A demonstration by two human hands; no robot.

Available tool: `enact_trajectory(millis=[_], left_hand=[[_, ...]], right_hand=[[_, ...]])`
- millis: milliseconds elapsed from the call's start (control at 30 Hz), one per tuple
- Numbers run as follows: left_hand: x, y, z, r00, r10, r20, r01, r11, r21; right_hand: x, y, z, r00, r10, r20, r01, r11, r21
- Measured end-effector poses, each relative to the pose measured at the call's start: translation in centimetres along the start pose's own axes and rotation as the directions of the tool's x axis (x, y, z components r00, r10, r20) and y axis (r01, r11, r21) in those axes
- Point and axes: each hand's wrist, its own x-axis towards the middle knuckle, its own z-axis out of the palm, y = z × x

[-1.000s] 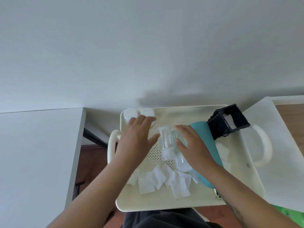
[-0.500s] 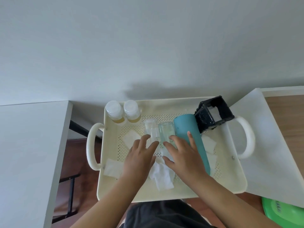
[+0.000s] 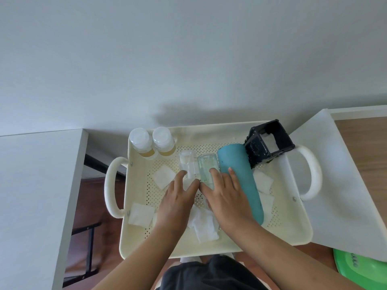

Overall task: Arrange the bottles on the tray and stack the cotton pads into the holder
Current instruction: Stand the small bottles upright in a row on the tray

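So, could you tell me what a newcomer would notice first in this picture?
Probably the teal bottle lying on its side in the cream tray, beside the black holder at the far right corner. Next, both hands, left hand and right hand, rest on two clear bottles mid-tray, with white cotton pads scattered around.

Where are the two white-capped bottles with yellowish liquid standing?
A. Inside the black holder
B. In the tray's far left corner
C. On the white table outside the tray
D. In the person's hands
B: the two capped bottles stand upright side by side in the far left corner of the tray, away from both hands and the black holder.
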Motion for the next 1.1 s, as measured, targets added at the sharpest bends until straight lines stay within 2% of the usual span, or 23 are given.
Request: enact_trajectory(millis=[167,400,633,800,1100], left_hand=[[-0.2,-0.2,-0.3,0.999,0.005,-0.032,-0.005,1.0,-0.002],[-0.4,-0.6,-3.2,0.996,0.05,-0.073,-0.054,0.997,-0.063],[4.4,-0.1,-8.5,0.984,0.144,-0.101,-0.142,0.99,0.021],[8.9,-0.6,-11.4,0.968,0.248,-0.037,-0.226,0.926,0.303],[12.2,-1.7,-12.6,0.976,0.198,0.095,-0.214,0.955,0.204]], right_hand=[[-0.1,-0.3,0.0,0.999,0.029,-0.023,-0.027,0.998,0.059],[0.1,0.3,-3.0,0.996,0.087,-0.021,-0.079,0.963,0.257],[3.9,2.1,-6.1,0.993,0.097,-0.071,-0.054,0.889,0.454],[7.4,2.6,-6.9,0.994,0.059,-0.087,-0.002,0.839,0.545],[8.8,3.4,-7.1,0.999,0.046,0.018,-0.047,0.78,0.624]])
